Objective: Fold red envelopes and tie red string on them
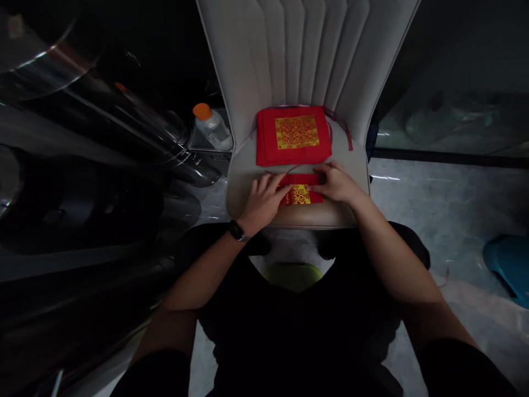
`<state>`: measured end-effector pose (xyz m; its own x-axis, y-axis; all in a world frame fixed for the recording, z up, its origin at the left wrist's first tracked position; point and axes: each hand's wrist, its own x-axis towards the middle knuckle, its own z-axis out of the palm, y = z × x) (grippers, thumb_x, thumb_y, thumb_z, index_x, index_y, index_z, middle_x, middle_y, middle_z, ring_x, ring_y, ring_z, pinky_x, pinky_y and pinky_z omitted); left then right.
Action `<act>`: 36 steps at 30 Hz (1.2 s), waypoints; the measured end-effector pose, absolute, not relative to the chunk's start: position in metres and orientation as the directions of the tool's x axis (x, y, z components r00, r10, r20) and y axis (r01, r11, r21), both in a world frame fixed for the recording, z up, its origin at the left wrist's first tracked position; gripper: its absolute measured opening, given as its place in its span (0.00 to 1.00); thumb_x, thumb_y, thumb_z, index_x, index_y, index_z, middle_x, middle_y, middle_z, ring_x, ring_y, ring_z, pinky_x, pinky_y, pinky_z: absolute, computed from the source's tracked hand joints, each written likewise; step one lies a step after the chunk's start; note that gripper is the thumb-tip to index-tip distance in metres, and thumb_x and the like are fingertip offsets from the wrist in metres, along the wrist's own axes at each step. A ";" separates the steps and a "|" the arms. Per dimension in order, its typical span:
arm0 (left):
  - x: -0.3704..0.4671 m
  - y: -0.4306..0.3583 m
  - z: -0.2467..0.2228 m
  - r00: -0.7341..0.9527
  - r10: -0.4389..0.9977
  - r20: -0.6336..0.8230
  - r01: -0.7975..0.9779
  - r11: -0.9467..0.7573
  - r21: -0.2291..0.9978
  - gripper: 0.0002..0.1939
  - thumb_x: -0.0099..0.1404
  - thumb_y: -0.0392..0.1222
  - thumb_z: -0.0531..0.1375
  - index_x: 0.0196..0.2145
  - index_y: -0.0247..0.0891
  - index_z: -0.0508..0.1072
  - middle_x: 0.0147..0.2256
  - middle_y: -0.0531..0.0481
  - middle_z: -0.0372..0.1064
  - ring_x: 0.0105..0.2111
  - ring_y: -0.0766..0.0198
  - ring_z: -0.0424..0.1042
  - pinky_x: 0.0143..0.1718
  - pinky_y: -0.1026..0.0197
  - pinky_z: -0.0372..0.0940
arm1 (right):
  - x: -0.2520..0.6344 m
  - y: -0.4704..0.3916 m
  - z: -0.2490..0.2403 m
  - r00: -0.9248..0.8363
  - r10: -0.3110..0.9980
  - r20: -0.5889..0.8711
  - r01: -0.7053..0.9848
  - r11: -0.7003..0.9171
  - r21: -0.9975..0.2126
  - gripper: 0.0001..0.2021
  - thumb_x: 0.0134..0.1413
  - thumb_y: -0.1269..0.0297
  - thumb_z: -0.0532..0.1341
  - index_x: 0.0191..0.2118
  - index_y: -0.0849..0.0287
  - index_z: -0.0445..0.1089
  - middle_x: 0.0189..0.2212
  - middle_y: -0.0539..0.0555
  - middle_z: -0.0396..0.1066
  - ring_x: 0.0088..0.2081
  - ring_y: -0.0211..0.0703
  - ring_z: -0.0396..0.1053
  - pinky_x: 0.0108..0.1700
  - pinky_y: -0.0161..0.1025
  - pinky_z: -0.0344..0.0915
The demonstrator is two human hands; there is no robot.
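Note:
A folded red cloth bag [300, 194] with a shiny gold print lies flat near the front edge of the seat. My left hand [264, 203] rests over its left end, fingers stretched out and thumb on the gold print. At its right end my right hand [339, 186] bends its fingers round the edge, with the thumb on top of the cloth. Just behind is a stack of similar red bags [266, 138], the top one bearing a gold square pattern. Thin dark red cords [349, 138] trail from the stack onto the seat.
The grey padded chair [243, 190] faces me, its ribbed backrest rising behind the stack. To its left, a white bottle with an orange cap [202, 112] stands on a dark ledge beside shiny dark cylinders. A blue plastic object [502, 264] is on the floor at right.

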<state>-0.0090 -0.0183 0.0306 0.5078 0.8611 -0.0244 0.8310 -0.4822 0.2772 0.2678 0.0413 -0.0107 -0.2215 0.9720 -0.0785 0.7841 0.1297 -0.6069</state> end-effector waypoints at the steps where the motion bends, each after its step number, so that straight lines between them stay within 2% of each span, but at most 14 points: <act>1: -0.005 -0.020 0.036 0.546 0.836 -0.047 0.820 -0.523 0.232 0.28 0.76 0.31 0.54 0.67 0.48 0.76 0.71 0.43 0.65 0.68 0.39 0.61 0.65 0.33 0.61 | 0.268 0.040 -0.011 -0.233 0.969 -0.086 0.795 0.139 -0.591 0.32 0.51 0.54 0.77 0.60 0.62 0.78 0.52 0.64 0.74 0.55 0.61 0.73 0.63 0.56 0.69; 4: 0.011 -0.021 0.045 0.553 0.829 -0.083 0.827 -0.533 0.182 0.19 0.79 0.45 0.58 0.61 0.40 0.80 0.64 0.36 0.71 0.62 0.37 0.66 0.60 0.34 0.64 | 0.270 0.039 -0.010 -0.227 0.969 -0.095 0.771 0.120 -0.625 0.30 0.57 0.56 0.74 0.62 0.63 0.77 0.48 0.62 0.76 0.46 0.55 0.76 0.57 0.51 0.72; 6: 0.021 -0.019 0.048 0.510 0.856 -0.082 0.854 -0.493 0.166 0.23 0.75 0.56 0.64 0.58 0.38 0.80 0.61 0.34 0.72 0.60 0.35 0.66 0.58 0.35 0.65 | 0.273 0.040 -0.006 -0.192 0.977 -0.097 0.743 0.080 -0.664 0.26 0.60 0.56 0.72 0.61 0.63 0.77 0.42 0.59 0.78 0.39 0.50 0.75 0.50 0.48 0.72; 7: 0.024 -0.017 0.048 0.495 0.865 -0.081 0.863 -0.479 0.159 0.24 0.73 0.58 0.67 0.56 0.37 0.81 0.59 0.34 0.72 0.60 0.35 0.66 0.58 0.35 0.65 | 0.275 0.041 -0.004 -0.169 0.981 -0.099 0.732 0.057 -0.679 0.24 0.61 0.55 0.71 0.59 0.62 0.78 0.39 0.57 0.78 0.36 0.49 0.74 0.46 0.46 0.71; 10: 0.028 -0.012 0.049 0.480 0.872 -0.091 0.872 -0.463 0.161 0.21 0.72 0.56 0.69 0.53 0.38 0.82 0.57 0.35 0.74 0.58 0.37 0.68 0.56 0.38 0.67 | 0.281 0.041 0.003 -0.095 0.988 -0.121 0.694 -0.022 -0.719 0.19 0.61 0.53 0.72 0.52 0.60 0.79 0.32 0.52 0.77 0.31 0.45 0.72 0.36 0.42 0.66; 12: 0.026 -0.007 0.049 0.477 0.873 -0.099 0.871 -0.454 0.190 0.20 0.71 0.56 0.70 0.52 0.39 0.82 0.56 0.38 0.75 0.57 0.38 0.69 0.55 0.39 0.68 | 0.285 0.040 0.006 -0.061 0.981 -0.186 0.630 -0.107 -0.769 0.16 0.61 0.51 0.73 0.45 0.58 0.79 0.28 0.51 0.76 0.27 0.42 0.70 0.31 0.39 0.63; 16: 0.017 0.000 0.048 0.458 0.884 -0.099 0.869 -0.421 0.258 0.20 0.69 0.57 0.73 0.51 0.41 0.83 0.57 0.42 0.76 0.57 0.42 0.71 0.54 0.42 0.70 | 0.291 0.037 0.010 -0.126 0.893 -0.432 0.453 -0.335 -0.826 0.24 0.61 0.38 0.71 0.32 0.56 0.73 0.22 0.53 0.76 0.22 0.40 0.70 0.23 0.36 0.62; 18: 0.013 0.001 0.048 0.459 0.884 -0.088 0.863 -0.420 0.282 0.19 0.70 0.57 0.71 0.51 0.42 0.83 0.57 0.43 0.76 0.56 0.43 0.72 0.54 0.43 0.70 | 0.291 0.035 0.012 -0.159 0.859 -0.487 0.412 -0.390 -0.824 0.28 0.60 0.33 0.70 0.30 0.56 0.72 0.21 0.54 0.76 0.20 0.40 0.69 0.20 0.35 0.62; 22: 0.011 -0.007 0.049 0.489 0.870 -0.058 0.847 -0.458 0.269 0.16 0.74 0.53 0.66 0.52 0.42 0.83 0.58 0.42 0.76 0.57 0.43 0.72 0.55 0.43 0.69 | 0.285 0.033 0.016 -0.171 0.847 -0.503 0.327 -0.433 -0.840 0.31 0.58 0.29 0.69 0.32 0.56 0.73 0.20 0.55 0.75 0.17 0.40 0.68 0.16 0.36 0.59; 25: 0.015 -0.017 0.048 0.491 0.870 -0.045 0.854 -0.471 0.222 0.17 0.77 0.50 0.61 0.57 0.41 0.80 0.61 0.40 0.75 0.58 0.40 0.71 0.56 0.40 0.68 | 0.277 0.030 0.019 -0.188 0.836 -0.515 0.271 -0.460 -0.846 0.31 0.57 0.27 0.68 0.34 0.56 0.71 0.20 0.54 0.75 0.17 0.41 0.69 0.13 0.35 0.57; 30: 0.021 -0.028 0.042 0.440 0.897 -0.029 0.886 -0.429 0.176 0.21 0.83 0.50 0.51 0.61 0.40 0.78 0.64 0.40 0.73 0.58 0.40 0.71 0.53 0.39 0.69 | 0.270 0.029 0.018 -0.133 0.850 -0.509 0.185 -0.484 -0.856 0.31 0.50 0.34 0.77 0.40 0.50 0.63 0.23 0.48 0.76 0.17 0.41 0.71 0.12 0.33 0.60; 33: 0.020 -0.029 0.041 0.429 0.903 -0.032 0.891 -0.418 0.179 0.23 0.82 0.54 0.54 0.63 0.41 0.76 0.66 0.40 0.71 0.60 0.39 0.70 0.54 0.39 0.69 | 0.268 0.030 0.015 -0.114 0.840 -0.531 0.141 -0.515 -0.845 0.32 0.49 0.37 0.79 0.44 0.50 0.63 0.23 0.48 0.77 0.18 0.41 0.71 0.13 0.33 0.60; 36: 0.016 -0.029 0.039 0.459 0.886 -0.069 0.882 -0.445 0.155 0.25 0.78 0.50 0.62 0.68 0.43 0.73 0.71 0.39 0.65 0.62 0.36 0.68 0.58 0.36 0.67 | 0.264 0.031 0.012 -0.167 0.833 -0.527 0.177 -0.500 -0.847 0.28 0.51 0.43 0.79 0.45 0.54 0.69 0.24 0.50 0.77 0.19 0.39 0.70 0.14 0.32 0.57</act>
